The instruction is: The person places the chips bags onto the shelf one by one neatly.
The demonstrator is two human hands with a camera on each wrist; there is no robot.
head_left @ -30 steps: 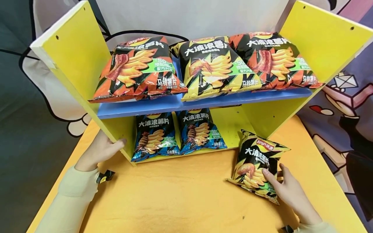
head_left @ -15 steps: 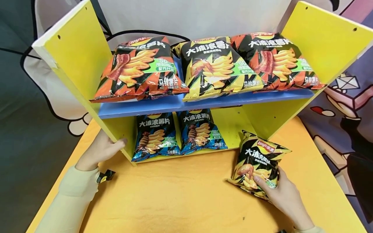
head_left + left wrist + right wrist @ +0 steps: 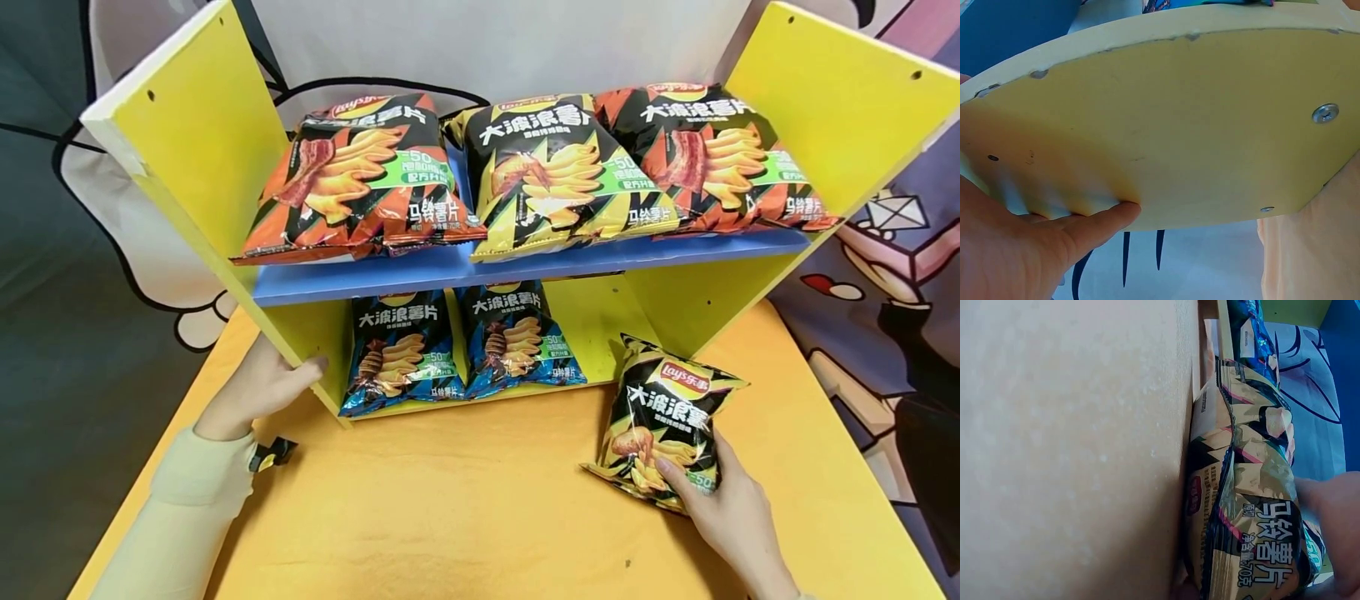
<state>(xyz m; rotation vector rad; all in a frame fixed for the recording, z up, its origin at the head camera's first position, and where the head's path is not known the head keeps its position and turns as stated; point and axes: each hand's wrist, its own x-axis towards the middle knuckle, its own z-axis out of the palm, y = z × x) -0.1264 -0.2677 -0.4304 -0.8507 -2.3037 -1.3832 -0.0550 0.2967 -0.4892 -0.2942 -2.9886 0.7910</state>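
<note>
On the right of the head view, my right hand [image 3: 731, 508] holds a black and yellow bag of potato chips [image 3: 660, 417], thumb across its printed front. The bag leans back near the front of a yellow shelf unit [image 3: 288, 283]. In the right wrist view the bag [image 3: 1254, 481] stands above the tabletop, with part of my hand [image 3: 1338, 519] at its right. My left hand [image 3: 270, 387] grips the shelf's left side panel, thumb at the front edge. In the left wrist view its fingers [image 3: 1110, 220] press the panel's outer face [image 3: 1179, 125].
Two blue and black chip bags [image 3: 401, 350] stand on the lower level, with room to their right. Three more bags [image 3: 562, 171], two red and one yellow, lie along the blue upper board [image 3: 420, 275]. The orange tabletop [image 3: 465, 517] stretches in front.
My right hand has shifted left and taken a fuller hold of the chip bag's lower right part. The bag has tilted back slightly. My left hand stays at the panel.
</note>
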